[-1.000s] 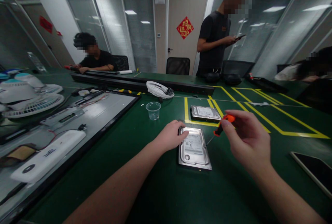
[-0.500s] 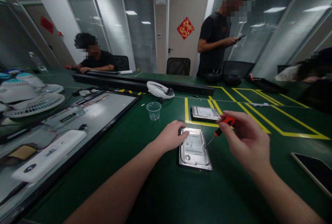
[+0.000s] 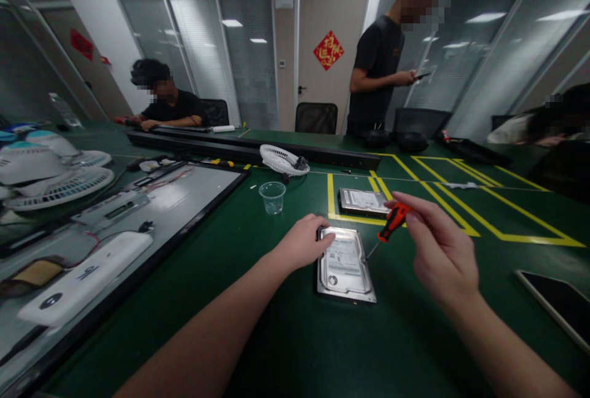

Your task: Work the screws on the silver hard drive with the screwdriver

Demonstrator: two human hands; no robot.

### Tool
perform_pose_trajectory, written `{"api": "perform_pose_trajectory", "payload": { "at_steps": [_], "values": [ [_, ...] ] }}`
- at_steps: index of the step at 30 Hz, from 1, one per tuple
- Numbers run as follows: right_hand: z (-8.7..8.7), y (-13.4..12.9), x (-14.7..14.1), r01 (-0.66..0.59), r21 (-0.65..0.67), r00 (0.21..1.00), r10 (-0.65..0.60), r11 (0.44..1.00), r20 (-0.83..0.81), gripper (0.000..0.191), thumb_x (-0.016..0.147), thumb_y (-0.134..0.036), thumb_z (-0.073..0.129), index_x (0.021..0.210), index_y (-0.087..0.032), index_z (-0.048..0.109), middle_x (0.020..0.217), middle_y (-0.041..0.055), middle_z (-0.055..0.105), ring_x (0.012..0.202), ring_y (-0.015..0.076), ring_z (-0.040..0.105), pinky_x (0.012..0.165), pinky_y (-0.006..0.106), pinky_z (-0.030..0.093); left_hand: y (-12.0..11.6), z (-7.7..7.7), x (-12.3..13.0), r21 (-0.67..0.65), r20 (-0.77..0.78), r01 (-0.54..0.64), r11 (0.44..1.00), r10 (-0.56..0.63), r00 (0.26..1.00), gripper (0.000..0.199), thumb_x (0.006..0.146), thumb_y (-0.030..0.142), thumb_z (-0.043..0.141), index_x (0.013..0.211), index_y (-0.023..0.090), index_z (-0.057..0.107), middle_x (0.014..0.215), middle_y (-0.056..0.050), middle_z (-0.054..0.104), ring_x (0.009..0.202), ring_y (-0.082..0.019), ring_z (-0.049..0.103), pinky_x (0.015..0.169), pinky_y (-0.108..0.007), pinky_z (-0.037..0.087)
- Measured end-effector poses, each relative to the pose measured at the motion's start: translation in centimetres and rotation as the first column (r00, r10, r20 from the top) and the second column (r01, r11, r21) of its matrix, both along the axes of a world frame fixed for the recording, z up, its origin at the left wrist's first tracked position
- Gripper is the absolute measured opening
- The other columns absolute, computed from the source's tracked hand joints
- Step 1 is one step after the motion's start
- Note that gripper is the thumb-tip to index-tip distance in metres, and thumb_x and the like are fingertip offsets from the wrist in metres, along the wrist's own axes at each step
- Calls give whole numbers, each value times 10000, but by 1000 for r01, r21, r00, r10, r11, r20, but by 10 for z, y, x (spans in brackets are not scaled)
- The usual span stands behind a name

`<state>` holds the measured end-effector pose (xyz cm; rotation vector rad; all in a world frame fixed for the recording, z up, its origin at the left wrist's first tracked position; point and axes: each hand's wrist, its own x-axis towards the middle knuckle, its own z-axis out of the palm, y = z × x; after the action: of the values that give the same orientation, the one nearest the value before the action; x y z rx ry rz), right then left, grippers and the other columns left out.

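A silver hard drive lies label up on the green table in front of me. My left hand grips its far left corner, thumb on the top face and fingers over the left edge. My right hand holds a red and black screwdriver by the handle, fingers closed round it. The screwdriver slants down to the left, its tip at the drive's right edge; the exact contact is too small to make out. Just beyond lies a second hard drive, partly behind the right hand's fingertips.
A clear plastic cup stands left of the second drive, near a white fan grille. A large panel with a white power strip fills the left. At right lies a phone. Two people are across the table, another at far right.
My right hand's fingers have shifted on the screwdriver, and its handle has turned and stands a little steeper. My left hand and the hard drive keep their places.
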<state>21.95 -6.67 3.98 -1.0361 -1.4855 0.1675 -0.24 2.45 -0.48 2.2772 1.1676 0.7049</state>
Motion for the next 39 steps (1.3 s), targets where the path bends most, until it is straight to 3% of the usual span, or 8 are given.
{"api": "perform_pose_trajectory", "payload": {
  "at_steps": [8, 17, 24, 30, 35, 39],
  "values": [
    [-2, 2, 1, 30, 44, 999, -31, 999, 18, 298, 920, -231, 746, 1211, -275, 697, 1056, 43, 720, 947, 187, 708, 894, 342, 590, 2, -4, 0, 8, 0, 0, 1000, 0, 1000, 354, 962, 411, 616, 1188, 164, 732, 1067, -92, 669, 917, -229, 659, 848, -356, 524],
    [5, -6, -3, -34, 7, 996, 35, 999, -80, 213, 1024, -286, 603, 1193, -251, 726, 1191, 78, 749, 1027, 214, 749, 933, 381, 594, 2, -4, 0, 10, -3, -6, 1000, 6, 1000, 339, 957, 408, 621, 1172, 171, 734, 1043, -87, 669, 920, -233, 658, 850, -355, 524],
    [-2, 2, 0, -8, 38, 1000, 8, 999, -4, 308, 960, -244, 691, 1266, -284, 688, 1139, 65, 732, 1024, 226, 719, 920, 396, 598, 1, -2, -1, -3, -8, -4, 1000, 4, 1000, 363, 960, 416, 613, 1192, 163, 732, 1077, -94, 670, 933, -232, 656, 857, -353, 521],
    [0, 2, 2, 36, 58, 997, -39, 998, 61, 241, 966, -266, 683, 1200, -296, 728, 1064, 52, 716, 934, 212, 701, 834, 374, 596, -1, 0, 0, -8, -9, -4, 1000, 4, 1000, 362, 964, 423, 605, 1187, 168, 734, 1087, -95, 675, 935, -235, 653, 851, -359, 524],
    [3, -3, 0, -34, -15, 998, 34, 999, -48, 294, 1048, -297, 539, 1268, -307, 733, 1238, 63, 754, 1151, 260, 709, 1001, 469, 563, -1, 0, -1, -6, -12, -1, 1000, 1, 1000, 354, 961, 412, 610, 1184, 166, 733, 1079, -96, 674, 935, -237, 657, 845, -353, 524],
    [1, -3, -1, -10, -28, 999, 9, 1000, -41, 292, 1035, -293, 572, 1281, -304, 728, 1206, 61, 769, 1135, 254, 723, 1022, 475, 561, 1, -2, -1, 0, -5, -6, 1000, 6, 1000, 350, 962, 414, 612, 1183, 170, 730, 1077, -93, 671, 935, -236, 657, 845, -352, 523]
  ]
}}
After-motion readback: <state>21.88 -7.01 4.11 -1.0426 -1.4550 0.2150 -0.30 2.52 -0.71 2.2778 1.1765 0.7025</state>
